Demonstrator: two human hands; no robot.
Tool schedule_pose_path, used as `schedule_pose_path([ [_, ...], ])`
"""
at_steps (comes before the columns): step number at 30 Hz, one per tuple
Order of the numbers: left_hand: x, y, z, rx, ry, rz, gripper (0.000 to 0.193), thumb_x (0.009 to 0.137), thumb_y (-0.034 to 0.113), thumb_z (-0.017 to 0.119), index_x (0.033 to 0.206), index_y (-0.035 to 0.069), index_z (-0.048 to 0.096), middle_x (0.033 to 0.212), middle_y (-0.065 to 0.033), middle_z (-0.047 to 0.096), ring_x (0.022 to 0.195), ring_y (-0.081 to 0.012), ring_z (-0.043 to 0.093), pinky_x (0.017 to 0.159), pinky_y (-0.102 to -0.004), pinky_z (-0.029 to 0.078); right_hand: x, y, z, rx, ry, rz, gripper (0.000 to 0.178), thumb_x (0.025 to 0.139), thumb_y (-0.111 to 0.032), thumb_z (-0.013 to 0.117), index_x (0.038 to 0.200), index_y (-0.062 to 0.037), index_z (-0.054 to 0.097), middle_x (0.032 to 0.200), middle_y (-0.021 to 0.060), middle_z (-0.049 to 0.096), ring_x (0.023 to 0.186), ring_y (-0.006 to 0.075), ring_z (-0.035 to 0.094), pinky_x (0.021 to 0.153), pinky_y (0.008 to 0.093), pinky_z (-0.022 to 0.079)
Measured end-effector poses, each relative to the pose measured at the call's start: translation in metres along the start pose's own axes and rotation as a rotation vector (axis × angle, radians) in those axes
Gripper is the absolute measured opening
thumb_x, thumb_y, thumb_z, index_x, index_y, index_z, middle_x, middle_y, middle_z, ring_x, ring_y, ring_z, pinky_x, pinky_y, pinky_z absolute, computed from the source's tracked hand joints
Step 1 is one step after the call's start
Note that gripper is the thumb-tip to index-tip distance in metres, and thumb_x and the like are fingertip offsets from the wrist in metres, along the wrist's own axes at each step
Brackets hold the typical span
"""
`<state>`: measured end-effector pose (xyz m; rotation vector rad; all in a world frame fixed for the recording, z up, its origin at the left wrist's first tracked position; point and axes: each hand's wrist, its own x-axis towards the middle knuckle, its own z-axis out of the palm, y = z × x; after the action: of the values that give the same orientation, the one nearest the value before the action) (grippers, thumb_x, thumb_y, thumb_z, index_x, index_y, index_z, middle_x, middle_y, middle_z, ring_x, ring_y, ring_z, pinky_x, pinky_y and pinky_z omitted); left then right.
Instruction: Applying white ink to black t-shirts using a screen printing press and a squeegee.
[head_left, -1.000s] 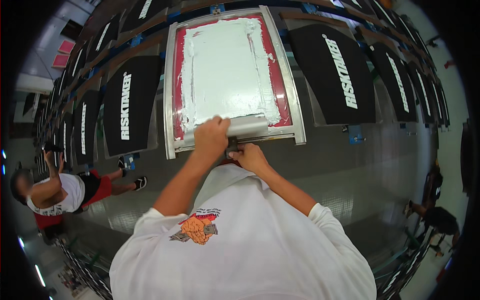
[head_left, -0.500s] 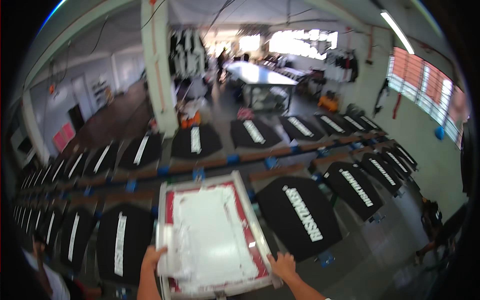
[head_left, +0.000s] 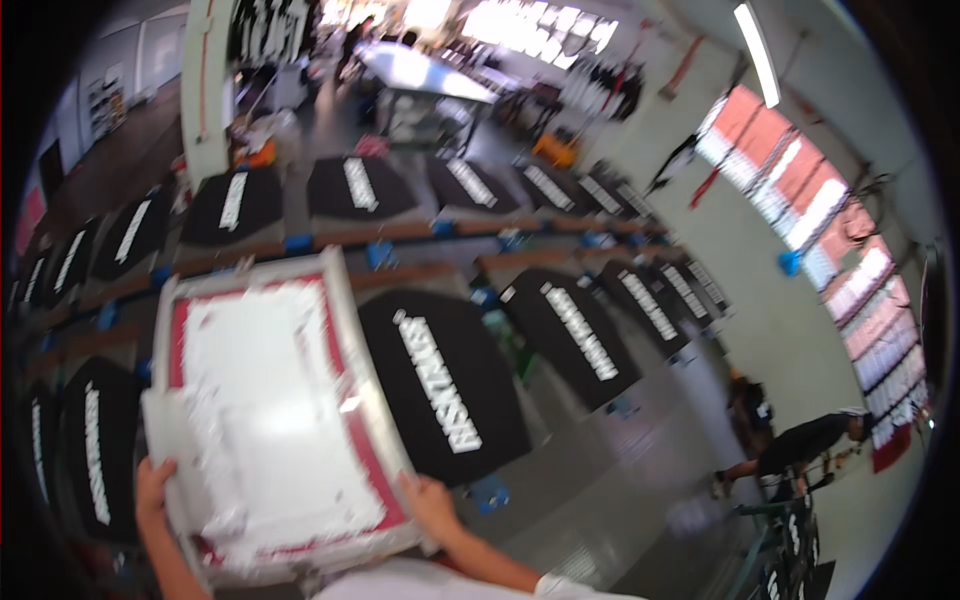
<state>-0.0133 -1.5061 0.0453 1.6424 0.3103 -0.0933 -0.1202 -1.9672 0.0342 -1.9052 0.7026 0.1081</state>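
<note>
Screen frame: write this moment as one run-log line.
screen frame: held; left hand: left edge; right hand: right edge; white ink: spread inside; black panel: right of frame

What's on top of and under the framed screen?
On the framed screen: white paste-like material, with a pale bar-shaped tool along its left side. Directly underneath, nothing can be made out: the screen and its coating cover that area.

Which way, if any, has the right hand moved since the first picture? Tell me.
Yes: rightward, judged against the screen frame, the right hand going from around its near end's middle to its right side.
</note>
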Motion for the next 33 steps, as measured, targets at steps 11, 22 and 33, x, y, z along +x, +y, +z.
schedule_pose_path([
  [11,-0.042,0.037,0.294,-0.108,-0.097,-0.233,0.043,0.080,0.021,0.072,0.108,-0.007,0.058,0.095,-0.0148,0.066,0.079,-0.0234,0.066,0.072,-0.0360,0.054,0.091,0.058,-0.249,0.096,0.078,0.011,0.051,0.088,-0.045,0.059,0.092,0.0055,0.066,0.077,0.0109,0.067,0.071,0.0149,0.059,0.066,0.0320,0.047],
  [22,-0.038,0.047,0.350,-0.074,-0.106,-0.244,0.044,0.080,0.020,0.072,0.111,-0.008,0.057,0.096,-0.0164,0.066,0.080,-0.0242,0.066,0.072,-0.0369,0.055,0.136,0.067,-0.285,-0.006,0.059,0.107,0.054,0.087,-0.047,0.059,0.089,0.0068,0.065,0.080,0.0088,0.064,0.073,0.0125,0.054,0.068,0.0310,0.045],
  [33,-0.015,0.035,0.368,-0.060,-0.122,-0.225,0.041,0.078,0.018,0.074,0.107,-0.007,0.060,0.094,-0.0149,0.067,0.078,-0.0209,0.066,0.072,-0.0337,0.053,0.165,0.109,-0.281,-0.450,0.348,-0.258,0.056,0.088,-0.044,0.058,0.108,0.0077,0.061,0.090,0.0193,0.066,0.088,0.0273,0.063,0.084,0.0354,0.045],
])
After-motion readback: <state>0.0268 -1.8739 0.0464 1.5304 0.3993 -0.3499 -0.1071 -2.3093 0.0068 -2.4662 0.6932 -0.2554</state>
